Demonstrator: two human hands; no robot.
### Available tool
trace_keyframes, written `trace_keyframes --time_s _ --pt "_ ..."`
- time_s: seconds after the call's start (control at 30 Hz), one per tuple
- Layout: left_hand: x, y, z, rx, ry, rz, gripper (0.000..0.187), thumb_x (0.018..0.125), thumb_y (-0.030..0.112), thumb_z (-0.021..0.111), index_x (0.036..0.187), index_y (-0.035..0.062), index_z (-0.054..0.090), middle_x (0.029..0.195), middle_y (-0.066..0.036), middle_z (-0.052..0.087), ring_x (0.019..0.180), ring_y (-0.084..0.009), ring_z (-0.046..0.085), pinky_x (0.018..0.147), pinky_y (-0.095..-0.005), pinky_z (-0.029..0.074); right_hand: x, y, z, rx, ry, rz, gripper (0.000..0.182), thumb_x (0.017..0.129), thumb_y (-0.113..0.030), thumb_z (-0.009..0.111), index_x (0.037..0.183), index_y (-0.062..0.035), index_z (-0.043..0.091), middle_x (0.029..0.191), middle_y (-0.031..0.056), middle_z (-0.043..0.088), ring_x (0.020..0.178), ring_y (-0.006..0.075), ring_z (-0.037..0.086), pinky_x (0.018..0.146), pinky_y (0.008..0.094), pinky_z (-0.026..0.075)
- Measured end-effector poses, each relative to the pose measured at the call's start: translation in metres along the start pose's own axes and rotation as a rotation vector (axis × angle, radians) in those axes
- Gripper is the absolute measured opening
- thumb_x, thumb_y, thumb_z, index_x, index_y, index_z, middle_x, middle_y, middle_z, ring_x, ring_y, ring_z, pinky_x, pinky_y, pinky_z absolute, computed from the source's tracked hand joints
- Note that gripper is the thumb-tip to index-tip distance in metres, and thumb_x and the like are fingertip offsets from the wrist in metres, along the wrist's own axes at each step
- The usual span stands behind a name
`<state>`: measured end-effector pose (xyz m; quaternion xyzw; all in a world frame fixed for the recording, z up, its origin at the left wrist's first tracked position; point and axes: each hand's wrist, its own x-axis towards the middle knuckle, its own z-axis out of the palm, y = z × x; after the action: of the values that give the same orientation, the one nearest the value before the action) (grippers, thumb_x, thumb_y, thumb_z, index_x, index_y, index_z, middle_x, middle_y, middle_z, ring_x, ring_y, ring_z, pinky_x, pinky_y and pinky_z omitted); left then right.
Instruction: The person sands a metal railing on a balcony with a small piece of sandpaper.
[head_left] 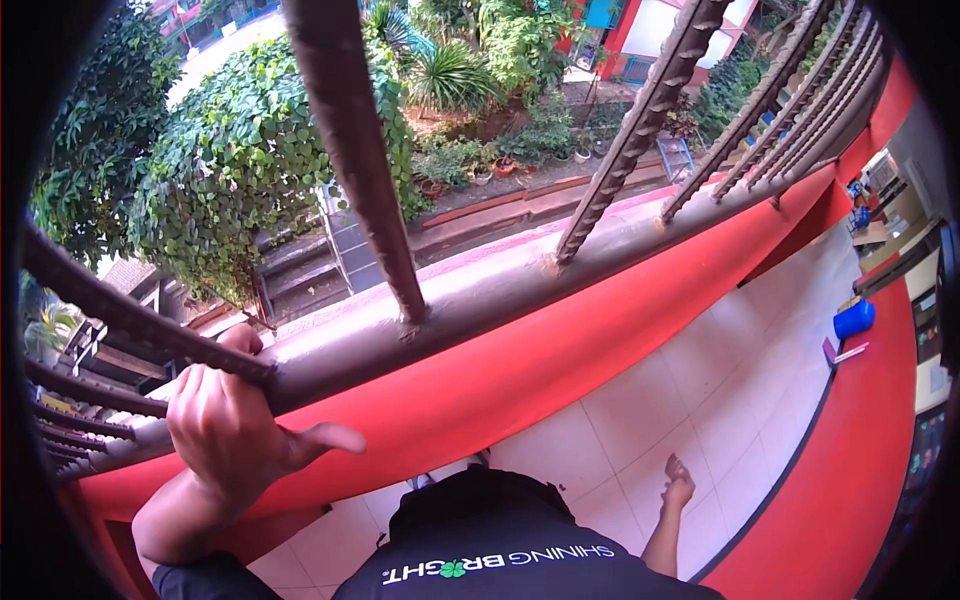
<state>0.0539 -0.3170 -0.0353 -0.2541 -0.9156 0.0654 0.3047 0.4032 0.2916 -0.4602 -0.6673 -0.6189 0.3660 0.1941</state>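
My left hand (pixel 222 420) is wrapped over a thick brown metal railing (pixel 500 290), its fingers curled across the top and the thumb stretched out to the right. Beside those fingers, a ribbed metal bar (pixel 130 310) rises from the railing. My right hand (pixel 679 483) hangs low over the tiled floor, away from the railing, with nothing in it and its fingers loosely apart. Below me shows the black shirt (pixel 480 545) I wear, with white lettering and a green clover.
A red wall (pixel 480 390) runs under the railing. Beyond the bars are leafy bushes (pixel 270 150), potted plants and steps. White floor tiles (pixel 640 410) stretch along the corridor. On the right, a red ledge (pixel 830 460) carries a blue container (pixel 853 319).
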Motion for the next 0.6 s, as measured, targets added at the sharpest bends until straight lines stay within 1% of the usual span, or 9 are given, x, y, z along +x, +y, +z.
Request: trace_keyframes --time_s 0.03,0.07,0.17,0.27,0.33,0.37,0.4,0.47,0.6 --pt "-0.002 -0.002 0.002 0.009 0.026 0.014 0.119 0.069 0.102 0.044 0.111 -0.0087 0.059 0.085 -0.018 0.063 0.068 -0.0381 0.065 0.065 -0.0468 0.054 -0.006 -0.055 -0.003 0.083 -0.023 -0.067 0.034 0.105 -0.023 0.055 0.126 -0.0035 0.073 0.082 0.0075 0.067 0.058 0.014 0.055 0.05 0.0293 0.044" --pt "-0.003 -0.003 0.004 0.023 0.036 0.021 0.119 0.069 0.102 0.043 0.11 -0.0089 0.059 0.086 -0.018 0.063 0.069 -0.0383 0.065 0.065 -0.0468 0.054 -0.008 -0.105 -0.004 0.192 -0.041 -0.105 0.04 0.106 -0.031 0.058 0.133 -0.0045 0.069 0.081 0.0047 0.066 0.06 0.0122 0.053 0.05 0.0281 0.042" --pt "-0.003 -0.001 0.005 0.025 0.033 0.011 0.118 0.071 0.101 0.042 0.109 -0.0088 0.059 0.085 -0.018 0.062 0.069 -0.0383 0.065 0.065 -0.0467 0.053 -0.066 -0.265 -0.007 0.503 -0.038 -0.558 0.041 0.108 -0.029 0.056 0.136 -0.0012 0.066 0.089 0.0023 0.066 0.068 0.0101 0.054 0.056 0.0248 0.044" --pt "-0.001 0.0 0.005 0.012 0.051 -0.03 0.117 0.072 0.101 0.04 0.109 -0.0078 0.059 0.083 -0.017 0.061 0.068 -0.0379 0.064 0.066 -0.0464 0.053 -0.16 -0.368 0.003 0.667 -0.102 -1.028 0.035 0.108 -0.018 0.053 0.133 0.0036 0.066 0.089 0.0039 0.068 0.068 0.0107 0.056 0.059 0.0248 0.046" --pt "0.0 0.003 0.003 -0.006 0.026 -0.082 0.117 0.071 0.102 0.038 0.111 -0.0062 0.059 0.079 -0.016 0.061 0.068 -0.0377 0.064 0.066 -0.0463 0.052 -0.222 -0.408 0.014 0.649 -0.233 -1.433 0.029 0.102 -0.003 0.055 0.125 0.0064 0.069 0.116 0.018 0.076 0.075 0.0163 0.065 0.068 0.0295 0.054" --pt "0.002 0.004 0.0 0.001 0.054 -0.06 0.109 0.071 0.098 0.048 0.107 -0.0045 0.06 0.078 -0.011 0.061 0.065 -0.0336 0.064 0.063 -0.0444 0.053 -0.249 -0.43 0.015 0.51 -0.268 -1.66 0.03 0.096 0.004 0.058 0.122 0.0047 0.071 0.122 0.0227 0.074 0.079 0.0231 0.069 0.071 0.0343 0.056" --pt "0.002 0.005 0.0 0.008 0.056 -0.064 0.11 0.071 0.098 0.048 0.108 -0.0044 0.06 0.077 -0.011 0.061 0.065 -0.0335 0.064 0.063 -0.0441 0.053 -0.274 -0.453 0.023 0.479 -0.269 -1.864 0.038 0.087 0.009 0.061 0.123 0.0019 0.072 0.12 0.0211 0.075 0.079 0.0295 0.069 0.074 0.0375 0.056" --pt "0.002 0.005 0.003 0.013 0.088 -0.054 0.112 0.07 0.099 0.047 0.11 -0.0052 0.06 0.077 -0.011 0.06 0.065 -0.0335 0.064 0.062 -0.0434 0.052 -0.316 -0.472 0.027 0.329 -0.385 -1.818 0.057 0.075 0.01 0.063 0.129 -0.006 0.072 0.129 0.0159 0.072 0.084 0.0331 0.069 0.08 0.0383 0.056" --pt "0.001 0.004 0.003 0.014 0.071 -0.072 0.113 0.071 0.099 0.045 0.111 -0.0062 0.061 0.078 -0.012 0.061 0.066 -0.0336 0.064 0.062 -0.044 0.052 -0.35 -0.464 0.035 0.268 -0.268 -1.825 0.063 0.076 0.01 0.062 0.135 -0.0125 0.07 0.137 0.0085 0.069 0.084 0.0328 0.069 0.079 0.0411 0.056"
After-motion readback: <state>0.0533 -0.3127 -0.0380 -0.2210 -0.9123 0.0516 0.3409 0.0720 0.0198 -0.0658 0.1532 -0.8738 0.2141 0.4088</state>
